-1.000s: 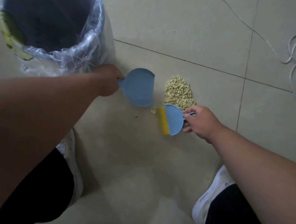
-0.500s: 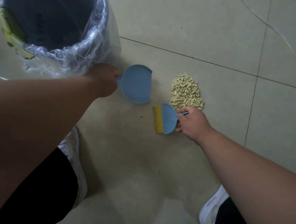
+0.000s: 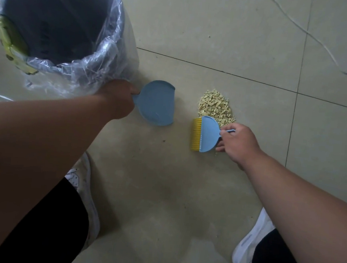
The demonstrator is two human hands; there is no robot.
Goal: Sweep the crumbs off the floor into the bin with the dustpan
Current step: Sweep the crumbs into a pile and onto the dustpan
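Between bin (image 3: 57, 24) and crumbs (image 3: 215, 107): dustpan (image 3: 156, 103) gripped at handle by left hand (image 3: 118, 98), mouth facing pile — ready to receive. Right of it, brush (image 3: 206, 134) clasped by right hand (image 3: 237, 144), bristles leftward — set for sweeping crumbs panward.

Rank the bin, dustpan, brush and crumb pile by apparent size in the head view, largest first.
1. bin
2. dustpan
3. crumb pile and brush: look alike, and the brush covers part of the pile, so unranked.
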